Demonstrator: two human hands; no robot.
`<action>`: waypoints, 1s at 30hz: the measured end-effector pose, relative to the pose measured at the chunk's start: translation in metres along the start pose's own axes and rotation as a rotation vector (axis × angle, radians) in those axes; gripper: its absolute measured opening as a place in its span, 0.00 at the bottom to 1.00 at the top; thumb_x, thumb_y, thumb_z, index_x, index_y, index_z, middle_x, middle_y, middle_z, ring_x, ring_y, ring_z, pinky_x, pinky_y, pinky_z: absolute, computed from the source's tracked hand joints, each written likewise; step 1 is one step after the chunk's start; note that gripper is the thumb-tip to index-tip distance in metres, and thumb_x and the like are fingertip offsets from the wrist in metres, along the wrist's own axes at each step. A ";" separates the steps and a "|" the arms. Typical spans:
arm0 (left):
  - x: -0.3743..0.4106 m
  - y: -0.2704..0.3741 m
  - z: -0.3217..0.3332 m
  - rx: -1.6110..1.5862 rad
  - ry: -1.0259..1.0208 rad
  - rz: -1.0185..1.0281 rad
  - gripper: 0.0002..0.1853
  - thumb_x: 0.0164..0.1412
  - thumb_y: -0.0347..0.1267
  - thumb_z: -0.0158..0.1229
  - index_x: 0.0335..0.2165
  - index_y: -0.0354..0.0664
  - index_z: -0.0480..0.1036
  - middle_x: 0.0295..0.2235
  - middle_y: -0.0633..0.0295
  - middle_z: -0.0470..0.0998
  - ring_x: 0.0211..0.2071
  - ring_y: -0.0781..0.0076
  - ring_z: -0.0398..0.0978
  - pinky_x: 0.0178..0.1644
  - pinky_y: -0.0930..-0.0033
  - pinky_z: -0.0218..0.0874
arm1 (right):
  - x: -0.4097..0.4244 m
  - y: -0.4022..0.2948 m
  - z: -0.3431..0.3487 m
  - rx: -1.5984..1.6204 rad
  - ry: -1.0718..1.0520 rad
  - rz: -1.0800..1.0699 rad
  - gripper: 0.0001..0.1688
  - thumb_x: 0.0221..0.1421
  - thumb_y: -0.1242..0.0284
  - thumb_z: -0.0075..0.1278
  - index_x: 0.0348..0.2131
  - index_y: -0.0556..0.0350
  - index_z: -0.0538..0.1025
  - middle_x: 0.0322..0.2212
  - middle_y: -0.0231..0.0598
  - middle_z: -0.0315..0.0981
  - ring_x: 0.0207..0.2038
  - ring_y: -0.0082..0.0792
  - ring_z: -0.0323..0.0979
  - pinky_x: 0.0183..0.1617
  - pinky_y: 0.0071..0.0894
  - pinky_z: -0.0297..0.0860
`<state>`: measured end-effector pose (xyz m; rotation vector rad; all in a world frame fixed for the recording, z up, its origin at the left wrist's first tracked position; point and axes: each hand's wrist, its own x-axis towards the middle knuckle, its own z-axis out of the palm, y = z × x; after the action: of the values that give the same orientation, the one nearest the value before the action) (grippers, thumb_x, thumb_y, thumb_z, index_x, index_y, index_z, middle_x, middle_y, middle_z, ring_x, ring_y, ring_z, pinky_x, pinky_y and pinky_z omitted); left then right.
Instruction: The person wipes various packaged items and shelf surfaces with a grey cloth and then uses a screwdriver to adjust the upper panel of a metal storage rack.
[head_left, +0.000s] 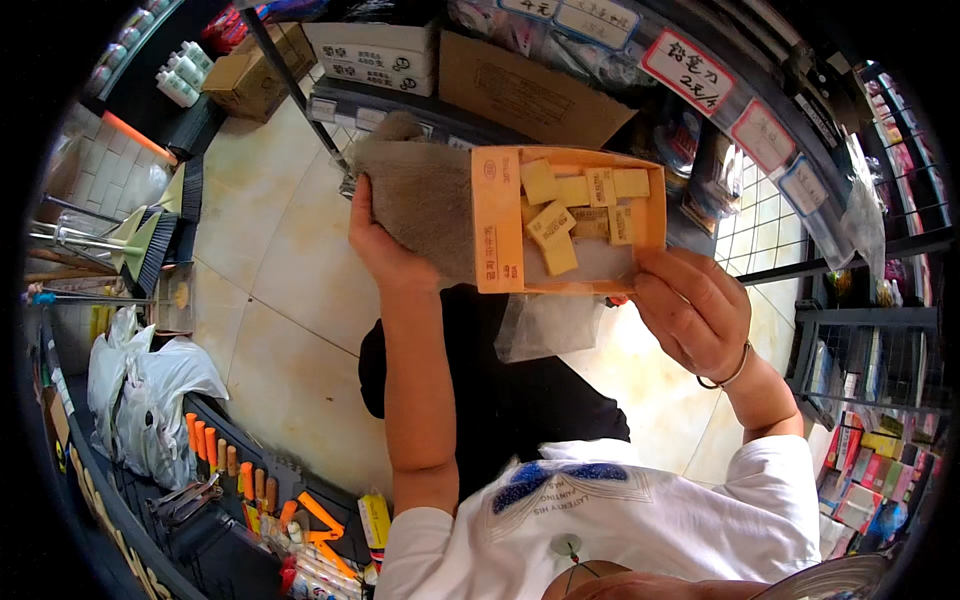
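An orange cardboard box (498, 217) with several small yellow erasers (551, 225) lying loose in its open side is held up before me. My right hand (694, 311) pinches the box's lower right corner between thumb and fingers. My left hand (390, 240) holds a grey-brown cloth (427, 202), which lies against the box's left end; part of that hand is hidden by the cloth. A clear plastic bag (551, 326) hangs just below the box, over my dark trousers.
A metal shelf with price tags (688, 71) runs across the top, holding a brown carton (525, 90) and white boxes (371, 64). Brooms (146, 244) stand at the left. White plastic bags (150, 397) and orange-handled tools (247, 487) lie on the lower-left shelf. Stocked racks (870, 360) stand at the right.
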<state>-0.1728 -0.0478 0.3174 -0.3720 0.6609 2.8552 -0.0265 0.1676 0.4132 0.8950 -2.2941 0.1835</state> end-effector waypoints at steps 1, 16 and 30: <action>0.001 -0.002 -0.003 -0.025 -0.069 0.033 0.25 0.64 0.44 0.36 0.53 0.41 0.62 0.50 0.55 0.67 0.50 0.58 0.67 0.52 0.55 0.61 | -0.002 0.001 0.000 -0.003 -0.005 0.006 0.15 0.34 0.78 0.56 0.29 0.62 0.74 0.33 0.46 0.72 0.31 0.38 0.74 0.28 0.25 0.72; -0.036 0.013 0.001 0.671 -0.469 0.221 0.46 0.42 0.30 0.63 0.59 0.40 0.50 0.52 0.56 0.63 0.53 0.64 0.63 0.56 0.63 0.56 | -0.008 0.016 0.018 -0.053 -0.105 -0.030 0.16 0.35 0.77 0.55 0.31 0.61 0.75 0.33 0.43 0.73 0.34 0.38 0.73 0.31 0.26 0.72; -0.031 0.005 0.000 0.599 -0.208 0.233 0.28 0.54 0.30 0.55 0.53 0.36 0.59 0.48 0.56 0.67 0.48 0.67 0.67 0.52 0.66 0.60 | -0.017 0.013 0.021 -0.015 -0.002 -0.090 0.15 0.35 0.77 0.56 0.30 0.61 0.75 0.32 0.46 0.73 0.32 0.39 0.73 0.30 0.26 0.72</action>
<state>-0.1444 -0.0555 0.3284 0.1015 1.5270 2.6570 -0.0362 0.1796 0.3875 0.9889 -2.2487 0.1266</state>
